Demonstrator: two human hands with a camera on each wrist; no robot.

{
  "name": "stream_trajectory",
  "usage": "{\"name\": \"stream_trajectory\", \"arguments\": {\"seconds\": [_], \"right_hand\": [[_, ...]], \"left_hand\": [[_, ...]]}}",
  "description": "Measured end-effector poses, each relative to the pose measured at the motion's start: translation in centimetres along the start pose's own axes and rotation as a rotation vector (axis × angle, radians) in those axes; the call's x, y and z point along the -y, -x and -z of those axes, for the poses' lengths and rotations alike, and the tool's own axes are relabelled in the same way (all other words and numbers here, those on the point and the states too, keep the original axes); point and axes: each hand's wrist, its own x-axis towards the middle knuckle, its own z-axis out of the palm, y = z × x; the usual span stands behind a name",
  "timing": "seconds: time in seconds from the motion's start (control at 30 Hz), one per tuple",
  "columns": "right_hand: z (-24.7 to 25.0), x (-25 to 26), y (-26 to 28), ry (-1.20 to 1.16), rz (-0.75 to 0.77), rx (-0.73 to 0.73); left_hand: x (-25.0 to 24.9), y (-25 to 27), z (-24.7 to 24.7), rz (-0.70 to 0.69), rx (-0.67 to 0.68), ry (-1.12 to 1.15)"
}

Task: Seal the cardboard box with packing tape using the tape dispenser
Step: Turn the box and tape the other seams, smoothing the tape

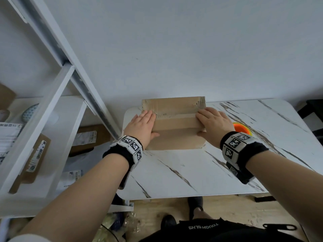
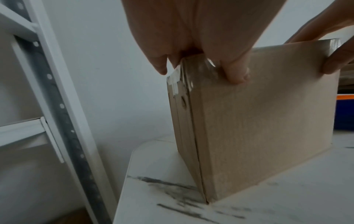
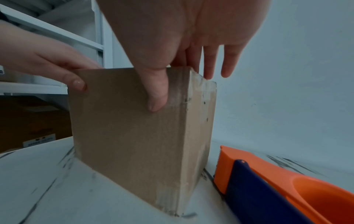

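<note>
A brown cardboard box stands on the marbled white table against the wall. Clear tape wraps its top corners and runs along the closed top seam. My left hand lies flat on the box's top left end, thumb on the near face. My right hand presses the top right end the same way, fingers straight, thumb down the front. The orange and blue tape dispenser lies on the table just right of the box, untouched and partly hidden behind my right hand in the head view.
A white metal shelf rack stands at the left with parcels on its shelves. The wall is right behind the box. A dark object sits past the table's right end.
</note>
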Motion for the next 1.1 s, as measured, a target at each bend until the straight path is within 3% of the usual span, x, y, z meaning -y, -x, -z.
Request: {"name": "stream_trajectory", "arguments": {"seconds": [0.57, 0.83, 1.0, 1.1], "right_hand": [[-0.9, -4.9, -8.1, -0.045, 0.029, -0.020], [-1.4, -5.1, -8.9, -0.115, 0.030, -0.041], [-1.5, -5.7, -6.9, -0.220, -0.182, -0.084], [-2.3, -7.1, -5.3, -0.154, -0.357, 0.078]], "left_hand": [[0.4, -8.4, 1.1, 0.081, -0.034, 0.059], [0.6, -9.2, 1.3, 0.101, -0.043, 0.048], [-0.8, -8.3, 2.2, 0.128, -0.042, 0.011], [-3.6, -8.5, 2.7, 0.022, -0.124, 0.011]]}}
